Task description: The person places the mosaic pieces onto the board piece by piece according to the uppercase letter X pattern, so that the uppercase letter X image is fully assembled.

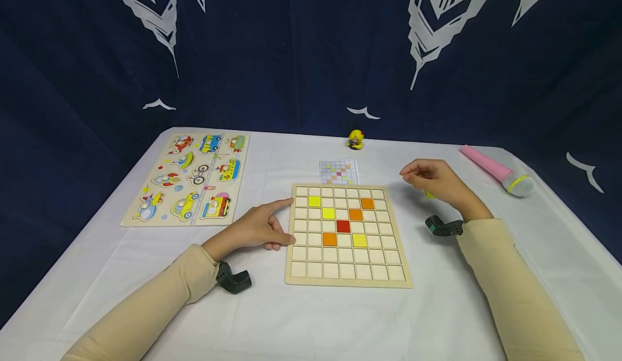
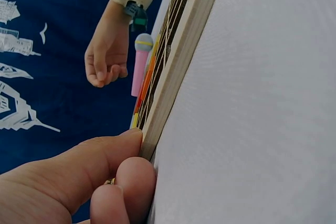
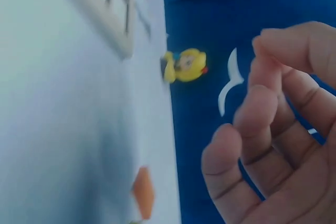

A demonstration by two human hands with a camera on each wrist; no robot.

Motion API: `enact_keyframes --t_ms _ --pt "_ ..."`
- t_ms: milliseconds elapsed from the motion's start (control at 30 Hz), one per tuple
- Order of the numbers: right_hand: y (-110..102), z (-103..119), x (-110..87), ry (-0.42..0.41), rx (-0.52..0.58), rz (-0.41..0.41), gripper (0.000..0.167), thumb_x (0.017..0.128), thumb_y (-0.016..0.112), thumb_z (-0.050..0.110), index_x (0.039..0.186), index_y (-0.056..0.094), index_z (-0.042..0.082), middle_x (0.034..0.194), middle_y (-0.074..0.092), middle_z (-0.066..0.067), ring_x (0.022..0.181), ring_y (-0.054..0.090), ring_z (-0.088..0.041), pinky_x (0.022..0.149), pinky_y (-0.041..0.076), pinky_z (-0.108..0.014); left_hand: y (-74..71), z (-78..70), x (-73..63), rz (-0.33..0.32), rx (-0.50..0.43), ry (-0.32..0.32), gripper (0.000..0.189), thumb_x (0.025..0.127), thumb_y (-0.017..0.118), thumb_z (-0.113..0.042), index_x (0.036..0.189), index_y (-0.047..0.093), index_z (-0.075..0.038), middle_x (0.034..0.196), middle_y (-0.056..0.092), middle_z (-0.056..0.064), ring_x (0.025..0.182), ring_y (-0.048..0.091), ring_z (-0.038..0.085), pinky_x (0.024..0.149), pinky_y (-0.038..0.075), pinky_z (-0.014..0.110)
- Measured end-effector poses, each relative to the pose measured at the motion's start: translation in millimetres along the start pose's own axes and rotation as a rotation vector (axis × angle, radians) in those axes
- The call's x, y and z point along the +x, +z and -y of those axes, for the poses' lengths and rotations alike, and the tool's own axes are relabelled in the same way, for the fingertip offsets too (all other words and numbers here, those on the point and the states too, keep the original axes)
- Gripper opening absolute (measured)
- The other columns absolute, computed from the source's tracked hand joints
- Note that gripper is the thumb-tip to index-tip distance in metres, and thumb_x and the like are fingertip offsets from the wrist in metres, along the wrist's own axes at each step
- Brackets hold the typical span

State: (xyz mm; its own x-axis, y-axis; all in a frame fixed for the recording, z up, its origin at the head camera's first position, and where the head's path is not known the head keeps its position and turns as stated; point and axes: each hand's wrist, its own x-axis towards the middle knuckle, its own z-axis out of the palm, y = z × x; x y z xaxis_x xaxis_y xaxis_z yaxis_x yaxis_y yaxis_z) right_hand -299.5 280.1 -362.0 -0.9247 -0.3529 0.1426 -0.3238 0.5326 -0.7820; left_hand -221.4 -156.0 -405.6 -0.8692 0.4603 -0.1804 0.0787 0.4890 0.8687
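A square wooden grid board (image 1: pixel 347 283) lies flat on the white table, with yellow, orange and red square tiles in some of its cells; the red tile (image 1: pixel 343 226) sits near the middle. At the board's left edge my left hand (image 1: pixel 257 225) touches the rim with a straight forefinger and thumb spread apart. My right hand (image 1: pixel 434 180) hovers above the table right of the board, fingers loosely bent, nothing visible between them. Under it shows part of a yellow-green tile (image 1: pixel 429 194). The right wrist view has an orange tile (image 3: pixel 144 192) on the table below that hand.
Behind the board lies a printed pattern card (image 1: pixel 339 172), with a small yellow figurine (image 1: pixel 356 140) farther back. A vehicle picture puzzle (image 1: pixel 187 180) lies at the left. At the back right is a pink toy microphone (image 1: pixel 495 169). A dark blue curtain (image 1: pixel 291 53) hangs behind the table.
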Motion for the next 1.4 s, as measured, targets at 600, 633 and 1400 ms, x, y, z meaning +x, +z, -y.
enact_keyframes --t_ms 600,633,1400 --pt "-9.1 -53.9 -6.4 0.200 0.104 -0.266 0.039 0.111 0.063 0.022 0.135 0.064 -0.008 0.104 0.066 0.019 0.093 0.060 -0.002 0.076 0.054 -0.014 -0.5 -0.2 0.3 -0.007 0.021 0.000 0.100 0.088 0.091 -0.017 0.168 0.034 -0.002 0.072 0.072 0.005 0.055 0.064 0.012 0.059 0.054 0.026" --pt "-9.1 -56.0 -6.5 0.212 0.104 -0.270 0.041 0.112 0.062 0.023 0.138 0.062 -0.009 0.108 0.065 0.017 0.095 0.059 -0.003 0.077 0.054 -0.014 -0.5 -0.2 0.2 -0.007 0.022 0.000 0.100 0.088 0.091 -0.017 0.168 0.034 -0.002 0.072 0.072 0.005 0.055 0.064 0.012 0.059 0.054 0.026" --pt "-7.6 -65.0 -6.0 0.202 -0.087 -0.105 0.036 0.110 0.058 0.009 0.141 0.064 -0.009 0.141 0.061 -0.030 0.100 0.052 -0.015 0.077 0.045 -0.019 -0.3 1.1 0.5 0.003 0.003 -0.001 0.100 0.088 0.091 -0.015 0.168 0.033 -0.001 0.072 0.072 0.005 0.055 0.064 0.012 0.058 0.053 0.025"
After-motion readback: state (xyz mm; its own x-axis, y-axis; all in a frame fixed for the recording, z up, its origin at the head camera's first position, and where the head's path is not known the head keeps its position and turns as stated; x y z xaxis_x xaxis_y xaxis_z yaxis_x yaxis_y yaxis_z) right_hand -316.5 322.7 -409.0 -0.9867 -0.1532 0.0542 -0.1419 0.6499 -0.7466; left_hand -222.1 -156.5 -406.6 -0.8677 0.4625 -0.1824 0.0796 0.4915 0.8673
